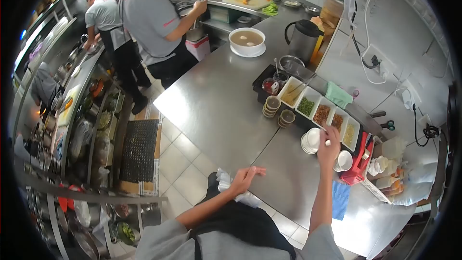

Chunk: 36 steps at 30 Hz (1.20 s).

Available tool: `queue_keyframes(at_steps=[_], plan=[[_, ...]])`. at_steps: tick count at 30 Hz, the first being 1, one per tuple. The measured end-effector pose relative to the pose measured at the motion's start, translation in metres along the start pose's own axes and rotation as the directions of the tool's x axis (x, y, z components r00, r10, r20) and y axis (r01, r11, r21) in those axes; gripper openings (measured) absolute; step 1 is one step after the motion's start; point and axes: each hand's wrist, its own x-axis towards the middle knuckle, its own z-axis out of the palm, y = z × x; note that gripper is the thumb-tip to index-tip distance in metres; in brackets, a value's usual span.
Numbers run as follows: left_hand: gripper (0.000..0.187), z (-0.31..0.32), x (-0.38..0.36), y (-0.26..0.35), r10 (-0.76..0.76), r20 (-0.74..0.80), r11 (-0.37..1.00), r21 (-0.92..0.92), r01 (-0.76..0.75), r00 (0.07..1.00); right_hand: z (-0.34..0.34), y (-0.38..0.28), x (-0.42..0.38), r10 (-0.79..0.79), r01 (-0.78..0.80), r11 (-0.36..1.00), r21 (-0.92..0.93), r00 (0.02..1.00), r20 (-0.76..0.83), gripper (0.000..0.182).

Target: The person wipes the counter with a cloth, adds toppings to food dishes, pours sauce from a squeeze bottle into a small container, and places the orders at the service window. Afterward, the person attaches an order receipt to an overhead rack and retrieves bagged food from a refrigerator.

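Observation:
My left hand (244, 181) is at the steel counter's near edge, its fingers stretched out and holding nothing. Further right, my right hand (329, 140) is closed beside a stack of small white bowls (310, 140), in front of the condiment tubs. A small white bit shows at its fingers, but what it grips is too small to make out. The nearest tubs hold brown chopped bits (321, 114) and a pale yellow chopped topping (349, 134). Another stack of white cups (343, 161) stands just right of my right wrist.
A large white bowl of soup (247, 40) and a steel jug (305, 41) stand at the back. Small lidded cups (272, 106) are mid-counter. A red holder (357, 166) and blue cloth (340, 200) lie right. Two co-workers (156, 21) (108, 21) stand left.

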Motion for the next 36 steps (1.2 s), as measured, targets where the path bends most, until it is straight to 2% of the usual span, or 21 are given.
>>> queue_keyframes(at_steps=[3,4,5,7,9,13,15,16,19,20,23,24,25,27,28,31,35,36], plan=[[0.042,-0.014,0.001,-0.001,-0.117,0.118,0.979,-0.151,0.134,0.986,0.054,0.006,0.046,0.104,-0.111,0.99,0.092,0.991,0.078,0.023],[0.042,-0.021,0.001,-0.002,-0.155,0.179,0.962,-0.195,0.19,0.972,0.068,0.012,0.061,0.146,-0.147,0.989,0.022,0.987,0.068,0.027],[0.042,-0.03,0.002,-0.001,-0.165,0.265,0.963,-0.166,0.213,0.95,0.083,0.022,0.077,0.19,-0.187,0.981,-0.045,0.98,0.052,0.031],[0.041,-0.047,0.0,0.003,-0.201,0.437,0.958,-0.099,0.269,0.877,0.119,0.069,0.106,0.281,-0.28,0.96,-0.012,0.958,0.056,0.046],[0.042,-0.06,-0.001,0.004,-0.23,0.572,0.954,-0.026,0.297,0.788,0.138,0.071,0.125,0.308,-0.311,0.948,-0.072,0.95,-0.048,0.054],[0.043,-0.092,0.014,0.016,-0.231,0.74,0.965,0.09,0.247,0.632,0.143,0.059,0.144,0.374,-0.37,0.902,-0.222,0.927,-0.028,0.048],[0.042,-0.11,0.022,0.018,-0.265,0.751,0.961,0.151,0.233,0.604,0.135,0.062,0.144,0.382,-0.371,0.897,-0.24,0.924,-0.003,0.043],[0.041,-0.116,0.028,0.019,-0.276,0.76,0.959,0.173,0.226,0.588,0.127,0.057,0.138,0.351,-0.36,0.909,-0.209,0.933,-0.082,0.035],[0.04,-0.122,0.035,0.015,-0.302,0.77,0.946,0.171,0.273,0.562,0.1,0.05,0.126,0.336,-0.347,0.885,-0.311,0.937,-0.09,0.026],[0.04,-0.118,0.038,0.012,-0.302,0.769,0.943,0.155,0.295,0.563,0.096,0.058,0.123,0.272,-0.266,0.892,-0.366,0.962,-0.037,0.017],[0.04,-0.103,0.045,0.007,-0.276,0.788,0.958,0.183,0.22,0.55,0.087,0.069,0.113,-0.001,0.094,0.874,-0.476,0.982,0.191,0.014],[0.04,-0.097,0.045,0.007,-0.242,0.785,0.969,0.162,0.188,0.57,0.08,0.062,0.113,0.071,0.023,0.883,-0.469,0.981,0.182,0.013],[0.04,-0.094,0.042,0.007,-0.258,0.774,0.964,0.165,0.209,0.579,0.076,0.064,0.114,0.177,-0.022,0.857,-0.515,0.951,0.255,0.013],[0.041,-0.083,0.038,0.01,-0.277,0.749,0.957,0.155,0.247,0.602,0.06,0.072,0.123,0.378,-0.075,0.784,-0.617,0.846,0.377,0.015],[0.042,-0.08,0.036,0.007,-0.285,0.742,0.951,0.139,0.277,0.606,0.062,0.089,0.12,0.369,0.038,0.757,-0.652,0.799,0.475,0.018],[0.043,-0.077,0.036,0.006,-0.285,0.728,0.956,0.172,0.237,0.623,0.069,0.107,0.099,0.308,0.151,0.734,-0.663,0.795,0.522,0.017],[0.041,-0.075,0.036,0.007,-0.295,0.69,0.956,0.21,0.207,0.661,0.062,0.104,0.097,0.099,0.286,0.765,-0.578,0.834,0.544,0.014],[0.041,-0.074,0.036,0.008,-0.295,0.681,0.955,0.215,0.202,0.67,0.059,0.102,0.101,0.162,0.249,0.779,-0.576,0.807,0.567,0.013]])
